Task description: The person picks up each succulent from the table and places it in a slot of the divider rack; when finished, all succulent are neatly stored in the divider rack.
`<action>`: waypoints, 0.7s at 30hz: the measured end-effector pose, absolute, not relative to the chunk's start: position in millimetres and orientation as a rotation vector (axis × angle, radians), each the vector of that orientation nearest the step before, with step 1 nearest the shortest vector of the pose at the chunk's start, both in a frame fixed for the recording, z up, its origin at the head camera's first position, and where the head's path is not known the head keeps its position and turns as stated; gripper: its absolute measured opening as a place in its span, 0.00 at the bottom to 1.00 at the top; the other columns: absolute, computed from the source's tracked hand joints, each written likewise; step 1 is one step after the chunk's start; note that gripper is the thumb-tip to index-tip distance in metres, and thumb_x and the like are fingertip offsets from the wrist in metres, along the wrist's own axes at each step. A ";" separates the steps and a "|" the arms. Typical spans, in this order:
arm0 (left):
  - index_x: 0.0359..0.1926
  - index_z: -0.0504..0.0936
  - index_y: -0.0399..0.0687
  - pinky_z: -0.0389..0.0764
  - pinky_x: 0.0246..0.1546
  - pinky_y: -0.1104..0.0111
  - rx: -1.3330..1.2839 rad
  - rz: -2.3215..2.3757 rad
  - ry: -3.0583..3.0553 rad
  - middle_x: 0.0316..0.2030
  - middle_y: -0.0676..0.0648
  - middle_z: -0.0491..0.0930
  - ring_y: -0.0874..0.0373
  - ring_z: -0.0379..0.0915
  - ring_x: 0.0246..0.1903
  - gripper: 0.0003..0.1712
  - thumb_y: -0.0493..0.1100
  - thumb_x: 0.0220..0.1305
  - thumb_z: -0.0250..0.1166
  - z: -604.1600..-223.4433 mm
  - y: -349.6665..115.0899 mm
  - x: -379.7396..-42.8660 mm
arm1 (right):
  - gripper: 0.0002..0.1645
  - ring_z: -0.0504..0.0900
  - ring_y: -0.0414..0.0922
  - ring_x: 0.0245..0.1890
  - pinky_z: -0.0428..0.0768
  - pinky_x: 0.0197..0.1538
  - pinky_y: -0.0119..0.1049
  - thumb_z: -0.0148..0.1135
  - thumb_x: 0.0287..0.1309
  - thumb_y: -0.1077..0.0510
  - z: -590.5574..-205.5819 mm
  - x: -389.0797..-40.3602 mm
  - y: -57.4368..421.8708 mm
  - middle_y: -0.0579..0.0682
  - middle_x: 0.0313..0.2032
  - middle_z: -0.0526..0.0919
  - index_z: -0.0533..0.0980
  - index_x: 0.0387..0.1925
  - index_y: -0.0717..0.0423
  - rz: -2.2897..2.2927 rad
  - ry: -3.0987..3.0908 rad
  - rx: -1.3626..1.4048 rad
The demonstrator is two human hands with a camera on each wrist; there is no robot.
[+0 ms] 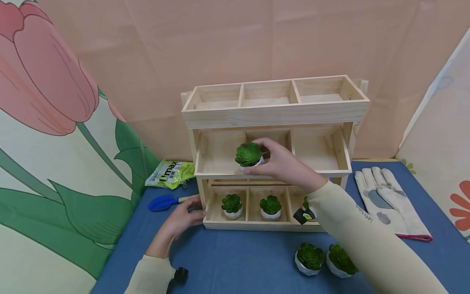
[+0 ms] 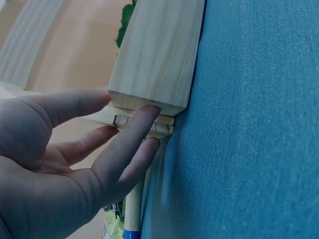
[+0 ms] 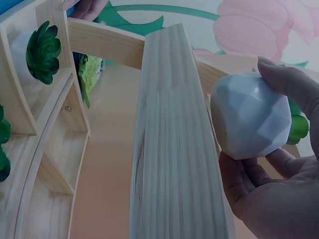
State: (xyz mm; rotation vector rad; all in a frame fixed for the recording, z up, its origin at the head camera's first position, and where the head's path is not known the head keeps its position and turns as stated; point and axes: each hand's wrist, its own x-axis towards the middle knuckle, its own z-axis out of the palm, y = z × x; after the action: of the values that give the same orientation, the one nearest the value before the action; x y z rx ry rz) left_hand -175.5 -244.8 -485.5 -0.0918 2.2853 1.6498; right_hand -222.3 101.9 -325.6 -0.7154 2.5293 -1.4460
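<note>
My right hand grips a small potted succulent by its white faceted pot. It holds the plant upright in front of the middle tier of a three-tier wooden shelf, near the divider between the left and middle compartments. My left hand is at the lower left corner of the shelf, its extended fingers touching the end of the bottom tray. In that tray stand one succulent at left, another in the middle, and a third at right, mostly behind my right sleeve.
Two more potted succulents stand on the blue cloth in front of the shelf, at right. White work gloves lie right of it. A blue trowel and a yellow-green bag lie at left. The top tier has three compartments.
</note>
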 end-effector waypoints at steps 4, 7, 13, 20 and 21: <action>0.80 0.63 0.36 0.89 0.60 0.50 -0.109 1.647 2.287 0.76 0.27 0.66 0.31 0.77 0.68 0.38 0.36 0.74 0.67 -485.5 -244.4 -176.5 | 0.46 0.84 0.52 0.57 0.88 0.57 0.44 0.83 0.56 0.47 -323.2 -228.5 87.8 0.51 0.59 0.81 0.70 0.70 0.52 -1.460 2.522 -0.749; 0.80 0.63 0.36 0.89 0.60 0.50 -0.108 1.652 2.280 0.76 0.27 0.66 0.31 0.77 0.68 0.38 0.36 0.75 0.66 -486.0 -244.4 -177.2 | 0.45 0.84 0.52 0.57 0.87 0.56 0.43 0.83 0.57 0.48 -320.0 -233.0 76.0 0.51 0.58 0.82 0.70 0.70 0.52 -1.478 2.522 -0.757; 0.79 0.63 0.35 0.88 0.61 0.49 -0.089 1.661 2.275 0.75 0.27 0.66 0.30 0.77 0.68 0.37 0.35 0.75 0.66 -487.7 -245.3 -176.6 | 0.46 0.83 0.50 0.56 0.86 0.57 0.43 0.82 0.57 0.48 -315.8 -241.3 50.7 0.53 0.59 0.81 0.70 0.71 0.57 -1.455 2.596 -0.745; 0.80 0.62 0.36 0.88 0.61 0.49 -0.079 1.655 2.281 0.76 0.27 0.66 0.29 0.76 0.69 0.38 0.35 0.75 0.65 -487.5 -245.7 -176.1 | 0.47 0.82 0.49 0.58 0.85 0.63 0.45 0.83 0.56 0.50 -311.5 -248.2 24.7 0.55 0.63 0.79 0.70 0.72 0.59 -1.360 2.673 -0.778; 0.80 0.63 0.36 0.88 0.61 0.49 -0.079 1.657 2.282 0.75 0.27 0.66 0.29 0.76 0.69 0.37 0.35 0.75 0.65 -487.1 -245.7 -176.0 | 0.47 0.83 0.50 0.59 0.85 0.64 0.45 0.83 0.56 0.50 -310.4 -249.2 21.3 0.56 0.63 0.80 0.70 0.72 0.59 -1.351 2.676 -0.785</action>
State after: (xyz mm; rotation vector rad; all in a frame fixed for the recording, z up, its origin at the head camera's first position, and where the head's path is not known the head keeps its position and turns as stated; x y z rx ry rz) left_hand -176.0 -245.7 -487.1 -0.0792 2.2824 1.6574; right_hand -249.2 21.3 -310.4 -0.7849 2.6763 -1.3507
